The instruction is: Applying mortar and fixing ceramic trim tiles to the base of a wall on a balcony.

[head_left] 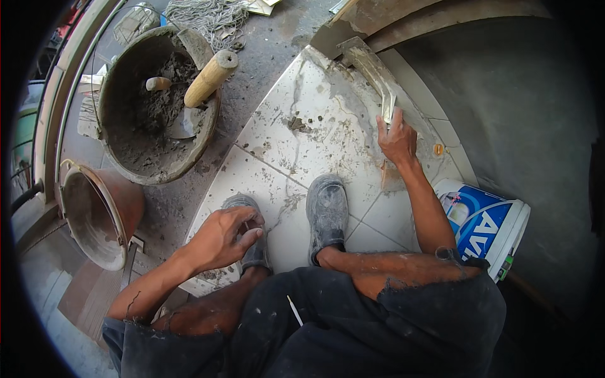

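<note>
My right hand grips a pale, narrow, bent piece lying along the right side of the dirty white tiled step. My left hand hangs over my left shoe with fingers curled; whatever may be between them is too small to make out. Left of the step, a big bucket holds grey mortar, a wooden-handled trowel and a second, shorter wooden handle. Mortar spots and crumbs dot the tiles.
A smaller reddish bucket stands at lower left by some boards. String lies at the top. A white-and-blue pail is at right, beside a grey surface below the curved step edge. A railing runs along the left.
</note>
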Motion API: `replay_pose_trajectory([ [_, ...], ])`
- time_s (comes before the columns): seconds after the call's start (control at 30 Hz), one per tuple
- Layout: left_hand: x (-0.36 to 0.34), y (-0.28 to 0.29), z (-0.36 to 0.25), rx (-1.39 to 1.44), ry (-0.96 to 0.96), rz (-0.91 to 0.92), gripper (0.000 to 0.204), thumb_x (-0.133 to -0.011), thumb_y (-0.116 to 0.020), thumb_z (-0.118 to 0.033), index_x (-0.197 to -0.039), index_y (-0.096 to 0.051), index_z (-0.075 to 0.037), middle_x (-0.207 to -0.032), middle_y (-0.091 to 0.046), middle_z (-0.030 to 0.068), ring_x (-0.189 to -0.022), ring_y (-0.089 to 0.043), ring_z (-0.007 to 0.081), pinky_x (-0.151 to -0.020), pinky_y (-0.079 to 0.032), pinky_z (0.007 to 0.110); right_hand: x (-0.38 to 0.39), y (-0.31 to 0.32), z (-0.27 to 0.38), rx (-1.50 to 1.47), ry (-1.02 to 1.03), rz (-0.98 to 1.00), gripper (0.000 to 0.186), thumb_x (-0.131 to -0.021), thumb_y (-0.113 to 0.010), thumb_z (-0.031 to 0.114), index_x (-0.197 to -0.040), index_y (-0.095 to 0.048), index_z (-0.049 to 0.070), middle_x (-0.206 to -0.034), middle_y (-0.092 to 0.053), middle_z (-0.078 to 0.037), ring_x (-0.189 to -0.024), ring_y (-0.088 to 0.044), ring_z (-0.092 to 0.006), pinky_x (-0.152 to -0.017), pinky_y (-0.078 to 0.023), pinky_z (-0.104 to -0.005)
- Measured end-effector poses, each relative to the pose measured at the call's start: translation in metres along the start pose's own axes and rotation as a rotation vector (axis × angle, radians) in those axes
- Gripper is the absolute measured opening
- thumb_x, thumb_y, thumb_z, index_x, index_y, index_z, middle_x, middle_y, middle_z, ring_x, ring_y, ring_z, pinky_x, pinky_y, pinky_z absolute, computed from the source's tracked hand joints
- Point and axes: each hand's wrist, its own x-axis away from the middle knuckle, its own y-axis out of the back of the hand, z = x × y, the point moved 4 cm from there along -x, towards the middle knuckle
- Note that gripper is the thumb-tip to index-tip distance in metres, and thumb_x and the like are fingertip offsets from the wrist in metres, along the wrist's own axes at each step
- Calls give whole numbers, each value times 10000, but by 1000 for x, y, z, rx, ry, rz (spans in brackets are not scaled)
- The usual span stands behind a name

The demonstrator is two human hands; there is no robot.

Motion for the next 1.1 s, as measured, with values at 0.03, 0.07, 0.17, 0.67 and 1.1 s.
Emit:
replay_pose_trajectory([
  [0.03,-1,0,-1,2,1,1,176,-888,-644,-120,-1018,-624,-3,-920,-661,161,-831,-688,285,-733,-539,380,0,-5,-2,1,0,3,323,-948,-591,299,-1043,-448,26,-743,-643,-279,-668,-622,-493,-604,-493,-546],
  [0.07,-2,-1,-3,-6,-17,5,180,-889,-643,-123,-1019,-623,-1,-925,-660,162,-831,-686,285,-733,-539,380,-5,-11,-3,24,3,-2,322,-947,-592,300,-1047,-448,29,-747,-645,-279,-680,-624,-495,-614,-495,-547],
  [0.17,-6,-3,-8,-14,-26,25,186,-890,-642,-129,-1021,-621,2,-929,-658,164,-834,-684,285,-736,-538,380,-21,-13,10,-11,35,-42,329,-944,-596,304,-1053,-446,32,-754,-646,-283,-688,-625,-499,-620,-496,-552],
  [0.67,-2,-6,-7,-6,-11,39,191,-889,-644,-132,-1023,-619,2,-927,-660,165,-843,-686,296,-748,-539,379,-27,-17,24,-17,95,-107,325,-924,-622,288,-1035,-462,28,-748,-647,-273,-662,-631,-487,-598,-501,-549],
  [1.1,-5,-7,-8,8,-32,33,190,-903,-633,-145,-1021,-626,3,-920,-664,163,-845,-690,291,-744,-543,378,-24,-29,17,64,55,-33,317,-921,-625,288,-1003,-472,22,-758,-652,-262,-661,-634,-473,-589,-503,-535],
])
